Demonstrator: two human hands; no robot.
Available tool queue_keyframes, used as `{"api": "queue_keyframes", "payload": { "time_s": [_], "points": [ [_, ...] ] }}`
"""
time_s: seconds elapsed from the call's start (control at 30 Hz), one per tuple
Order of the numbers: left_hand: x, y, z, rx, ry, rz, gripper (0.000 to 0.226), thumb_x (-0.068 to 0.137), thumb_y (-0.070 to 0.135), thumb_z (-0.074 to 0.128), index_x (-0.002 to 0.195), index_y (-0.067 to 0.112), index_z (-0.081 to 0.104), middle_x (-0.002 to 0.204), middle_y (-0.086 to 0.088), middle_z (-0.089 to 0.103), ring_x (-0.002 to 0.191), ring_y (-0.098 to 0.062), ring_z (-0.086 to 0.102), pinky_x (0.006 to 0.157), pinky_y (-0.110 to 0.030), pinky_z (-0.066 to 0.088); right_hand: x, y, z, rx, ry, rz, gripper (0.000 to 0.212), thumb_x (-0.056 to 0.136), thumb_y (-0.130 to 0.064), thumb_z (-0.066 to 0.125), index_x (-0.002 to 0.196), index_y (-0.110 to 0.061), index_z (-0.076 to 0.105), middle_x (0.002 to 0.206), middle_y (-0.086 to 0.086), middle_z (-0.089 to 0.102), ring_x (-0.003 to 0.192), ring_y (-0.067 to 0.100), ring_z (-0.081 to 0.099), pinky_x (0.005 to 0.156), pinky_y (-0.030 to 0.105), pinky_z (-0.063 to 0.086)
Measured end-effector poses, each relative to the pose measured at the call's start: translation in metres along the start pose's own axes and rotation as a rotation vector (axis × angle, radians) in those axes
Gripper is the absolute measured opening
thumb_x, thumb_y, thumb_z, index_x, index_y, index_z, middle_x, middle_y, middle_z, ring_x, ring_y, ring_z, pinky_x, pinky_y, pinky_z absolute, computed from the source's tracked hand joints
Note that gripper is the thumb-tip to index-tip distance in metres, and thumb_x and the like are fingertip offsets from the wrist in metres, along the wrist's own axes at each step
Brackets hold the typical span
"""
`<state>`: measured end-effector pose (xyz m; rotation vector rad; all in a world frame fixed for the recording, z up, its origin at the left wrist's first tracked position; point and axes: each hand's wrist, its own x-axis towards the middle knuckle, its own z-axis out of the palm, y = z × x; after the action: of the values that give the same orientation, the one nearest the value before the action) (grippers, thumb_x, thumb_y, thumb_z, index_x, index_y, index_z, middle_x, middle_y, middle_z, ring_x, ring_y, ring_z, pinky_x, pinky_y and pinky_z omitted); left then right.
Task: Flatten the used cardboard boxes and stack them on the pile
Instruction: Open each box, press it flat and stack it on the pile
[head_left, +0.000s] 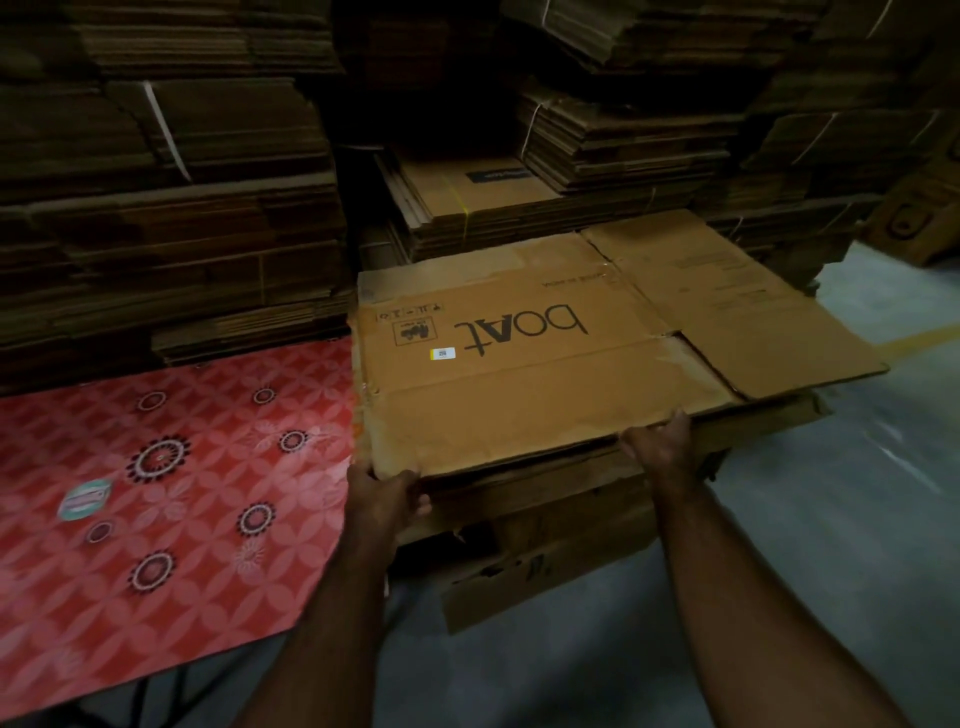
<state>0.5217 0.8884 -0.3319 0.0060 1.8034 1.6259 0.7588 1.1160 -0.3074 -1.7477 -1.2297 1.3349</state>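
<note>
A flattened brown cardboard box (545, 374) printed with "boAt" lies on top of a low pile of flat cardboard (571, 499) in front of me. Its right flaps (753, 312) spread out past the pile's edge. My left hand (387, 493) grips the box's near left corner, fingers curled under the edge. Along the near edge to the right, my right hand (660, 441) holds the box, fingers wrapped around the rim.
Tall stacks of bundled flat cardboard (171, 208) rise behind and to the left. A red patterned table top (171, 493) sits at my left. Grey concrete floor (831, 519) lies to the right, and a loose cardboard piece (519, 582) sticks out under the pile.
</note>
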Motion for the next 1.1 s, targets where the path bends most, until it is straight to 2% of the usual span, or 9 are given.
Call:
{"api": "queue_keyframes", "payload": {
  "time_s": [0.07,0.13,0.17,0.33,0.47,0.67,0.8,1.0,1.1],
  "points": [
    [-0.003,0.001,-0.014,0.35,0.077,0.102,0.042,0.082,0.013,0.072,0.12,0.009,0.054,0.102,-0.021,0.067,0.072,-0.033,0.065,0.058,-0.039,0.058,-0.018,-0.005,-0.005,-0.231,0.008,-0.047,0.093,0.082,-0.02,0.079,0.158,-0.011,0.026,0.152,0.02,0.043,0.132,0.041,0.05,0.107,0.048,0.047],
    [-0.011,0.009,-0.028,0.724,0.151,0.276,0.045,0.081,0.018,0.072,0.12,0.006,0.053,0.11,-0.022,0.062,0.097,-0.038,0.062,0.077,-0.039,0.051,-0.041,-0.013,-0.003,-0.397,0.05,-0.17,0.079,0.09,-0.023,0.074,0.155,-0.006,0.033,0.154,0.021,0.038,0.135,0.041,0.045,0.106,0.044,0.043],
    [-0.014,0.014,-0.034,0.818,0.153,0.376,0.045,0.082,0.021,0.07,0.12,0.005,0.054,0.113,-0.022,0.06,0.105,-0.039,0.059,0.082,-0.039,0.047,-0.052,-0.016,-0.001,-0.437,0.05,-0.248,0.074,0.092,-0.023,0.072,0.154,-0.005,0.035,0.154,0.021,0.037,0.136,0.04,0.044,0.106,0.044,0.043],
    [-0.033,0.043,-0.071,0.947,0.054,0.832,0.054,0.076,0.043,0.046,0.109,0.006,0.066,0.105,-0.015,0.063,0.1,-0.038,0.061,0.083,-0.047,0.053,-0.129,-0.028,0.042,-0.511,-0.064,-0.621,0.058,0.095,-0.021,0.068,0.146,-0.003,0.047,0.147,0.019,0.045,0.13,0.035,0.049,0.105,0.035,0.041],
    [-0.058,0.062,-0.115,0.952,0.12,0.966,0.045,0.08,0.041,0.047,0.106,0.01,0.067,0.103,-0.011,0.064,0.094,-0.037,0.063,0.08,-0.047,0.054,-0.205,-0.027,0.098,-0.49,-0.207,-0.839,0.051,0.093,-0.016,0.069,0.139,-0.001,0.054,0.14,0.018,0.053,0.127,0.034,0.053,0.103,0.031,0.04],
    [-0.084,0.068,-0.285,0.921,0.387,0.9,0.041,0.081,0.04,0.049,0.107,0.015,0.067,0.107,-0.005,0.065,0.101,-0.032,0.064,0.081,-0.047,0.054,-0.352,-0.01,0.241,-0.443,-0.539,-1.11,0.051,0.08,-0.026,0.062,0.122,0.004,0.064,0.119,0.023,0.064,0.113,0.038,0.061,0.099,0.028,0.036],
    [-0.111,0.057,-0.416,0.872,0.593,0.776,0.04,0.081,0.04,0.048,0.105,0.014,0.067,0.102,-0.006,0.066,0.095,-0.032,0.065,0.077,-0.046,0.055,-0.467,0.016,0.323,-0.407,-0.77,-1.22,0.052,0.08,-0.028,0.059,0.124,0.0,0.064,0.122,0.017,0.063,0.117,0.032,0.059,0.1,0.02,0.033],
    [-0.157,0.026,-0.603,0.816,0.863,0.562,0.041,0.081,0.041,0.047,0.103,0.013,0.068,0.1,-0.008,0.066,0.093,-0.034,0.064,0.079,-0.046,0.054,-0.626,0.063,0.425,-0.412,-1.003,-1.288,0.045,0.081,-0.025,0.064,0.12,-0.003,0.066,0.121,0.015,0.063,0.117,0.032,0.058,0.098,0.029,0.037],
    [-0.179,0.016,-0.679,0.814,0.979,0.452,0.038,0.081,0.039,0.048,0.102,0.013,0.068,0.1,-0.01,0.066,0.092,-0.036,0.065,0.076,-0.044,0.055,-0.692,0.084,0.465,-0.428,-1.103,-1.305,0.04,0.085,-0.014,0.072,0.123,-0.005,0.064,0.126,0.014,0.06,0.119,0.032,0.058,0.099,0.036,0.042]
  ]
}}
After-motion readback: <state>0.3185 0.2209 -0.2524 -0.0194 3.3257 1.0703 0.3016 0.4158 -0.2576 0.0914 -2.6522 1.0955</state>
